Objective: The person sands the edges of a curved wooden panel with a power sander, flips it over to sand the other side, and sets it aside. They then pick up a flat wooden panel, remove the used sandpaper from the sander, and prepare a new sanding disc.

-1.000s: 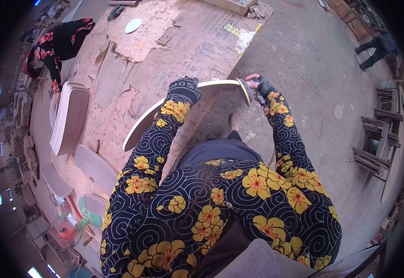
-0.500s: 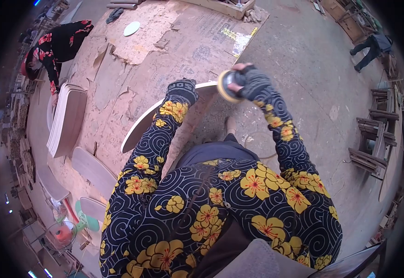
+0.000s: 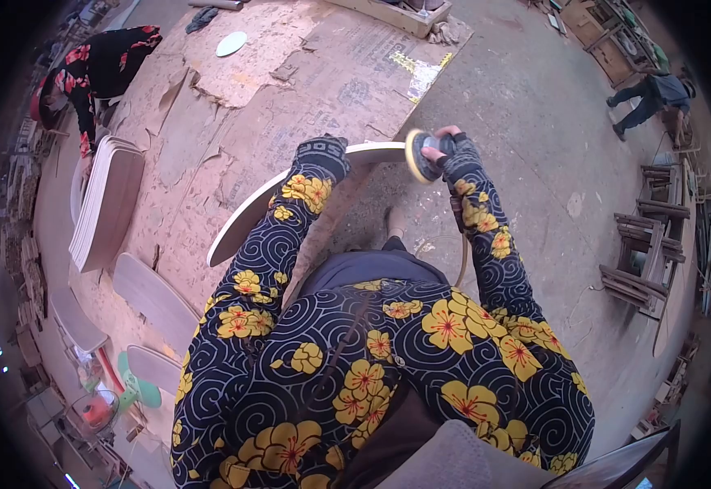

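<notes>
My left hand [image 3: 323, 156], in a dark fingerless glove with lettering, grips the upper edge of a curved wooden board [image 3: 241, 226]. The board stands on edge near the side of the worktable, its pale rim arching to the right past my hand. In my right hand [image 3: 460, 153], also gloved, is a round power sander [image 3: 423, 156] with a yellow pad. The pad faces left, right at the board's right end. A hose [image 3: 463, 259] hangs below my right wrist. My left forearm covers the middle of the board.
On the worktable [image 3: 331, 98] stands a stack of curved boards [image 3: 107, 204], with a person [image 3: 87, 90] reaching to it. Single boards [image 3: 156, 297] lie nearer, by a green and red fan-like object [image 3: 131, 379]. Another person [image 3: 657, 102] bends beside wooden frames [image 3: 645, 236] at right.
My right hand and the sander have shifted right and slightly down, to the board's end. My left hand keeps its grip on the board.
</notes>
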`<act>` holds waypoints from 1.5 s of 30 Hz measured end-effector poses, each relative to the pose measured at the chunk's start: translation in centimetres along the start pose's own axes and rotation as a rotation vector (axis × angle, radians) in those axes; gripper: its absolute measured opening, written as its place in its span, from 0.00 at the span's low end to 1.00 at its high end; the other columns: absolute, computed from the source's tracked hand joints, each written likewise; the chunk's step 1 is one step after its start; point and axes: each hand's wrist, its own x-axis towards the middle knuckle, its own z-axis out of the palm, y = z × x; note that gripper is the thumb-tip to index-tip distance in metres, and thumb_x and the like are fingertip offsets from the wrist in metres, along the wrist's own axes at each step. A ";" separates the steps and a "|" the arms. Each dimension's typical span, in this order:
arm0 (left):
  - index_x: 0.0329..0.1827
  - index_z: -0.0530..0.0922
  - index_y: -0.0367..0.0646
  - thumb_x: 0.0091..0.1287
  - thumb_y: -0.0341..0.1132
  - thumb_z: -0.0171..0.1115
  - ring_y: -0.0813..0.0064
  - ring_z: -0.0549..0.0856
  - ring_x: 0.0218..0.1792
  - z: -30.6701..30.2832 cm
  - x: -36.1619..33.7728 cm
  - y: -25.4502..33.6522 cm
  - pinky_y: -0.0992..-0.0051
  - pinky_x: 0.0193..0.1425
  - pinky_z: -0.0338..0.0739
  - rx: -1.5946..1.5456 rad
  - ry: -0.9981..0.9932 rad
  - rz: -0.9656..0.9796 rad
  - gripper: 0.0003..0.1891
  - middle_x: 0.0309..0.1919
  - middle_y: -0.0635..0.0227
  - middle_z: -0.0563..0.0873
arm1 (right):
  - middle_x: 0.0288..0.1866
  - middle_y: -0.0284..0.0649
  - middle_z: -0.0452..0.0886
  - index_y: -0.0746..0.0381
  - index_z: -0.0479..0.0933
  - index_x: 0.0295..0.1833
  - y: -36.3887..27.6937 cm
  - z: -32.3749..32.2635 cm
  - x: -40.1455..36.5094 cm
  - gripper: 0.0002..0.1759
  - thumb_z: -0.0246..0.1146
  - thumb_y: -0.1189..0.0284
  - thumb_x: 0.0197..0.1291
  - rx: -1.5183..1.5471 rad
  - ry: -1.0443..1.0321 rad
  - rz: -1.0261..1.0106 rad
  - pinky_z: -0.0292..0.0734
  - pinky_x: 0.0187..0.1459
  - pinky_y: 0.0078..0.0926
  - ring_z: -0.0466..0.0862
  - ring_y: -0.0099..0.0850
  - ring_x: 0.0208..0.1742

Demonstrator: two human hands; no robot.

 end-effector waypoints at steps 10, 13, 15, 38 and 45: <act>0.48 0.80 0.45 0.59 0.40 0.60 0.55 0.87 0.43 2.4 -2.5 2.8 0.59 0.47 0.81 -0.039 0.097 -0.002 0.15 0.41 0.53 0.86 | 0.43 0.40 0.80 0.54 0.77 0.53 2.6 -2.6 -2.0 0.28 0.77 0.62 0.45 0.342 0.020 0.220 0.77 0.49 0.32 0.80 0.33 0.46; 0.46 0.80 0.43 0.63 0.36 0.57 0.55 0.87 0.44 2.6 -3.7 4.3 0.57 0.47 0.81 -0.020 0.077 -0.013 0.12 0.41 0.54 0.85 | 0.50 0.44 0.78 0.54 0.76 0.54 -1.1 -4.4 -3.7 0.29 0.76 0.61 0.45 -0.133 0.047 -0.057 0.77 0.52 0.35 0.80 0.38 0.50; 0.46 0.80 0.43 0.63 0.36 0.56 0.55 0.87 0.43 2.9 -3.7 4.3 0.57 0.46 0.81 -0.029 0.103 0.006 0.12 0.40 0.54 0.85 | 0.51 0.46 0.77 0.54 0.76 0.54 -4.0 -4.5 -5.5 0.29 0.75 0.60 0.46 -0.275 -0.006 -0.121 0.77 0.54 0.37 0.79 0.41 0.53; 0.47 0.80 0.44 0.58 0.40 0.63 0.56 0.86 0.43 0.5 -3.0 3.6 0.60 0.47 0.81 -0.006 0.001 -0.032 0.16 0.40 0.55 0.85 | 0.42 0.38 0.82 0.55 0.77 0.52 6.7 -0.7 2.4 0.26 0.75 0.62 0.47 0.435 -0.350 0.259 0.80 0.40 0.28 0.82 0.30 0.43; 0.51 0.80 0.51 0.55 0.42 0.64 0.59 0.86 0.41 0.8 -2.4 2.9 0.60 0.45 0.81 0.024 0.015 -0.058 0.19 0.40 0.60 0.85 | 0.45 0.39 0.82 0.56 0.78 0.52 11.8 3.2 6.2 0.26 0.76 0.62 0.47 0.405 -0.342 0.244 0.79 0.46 0.34 0.82 0.33 0.45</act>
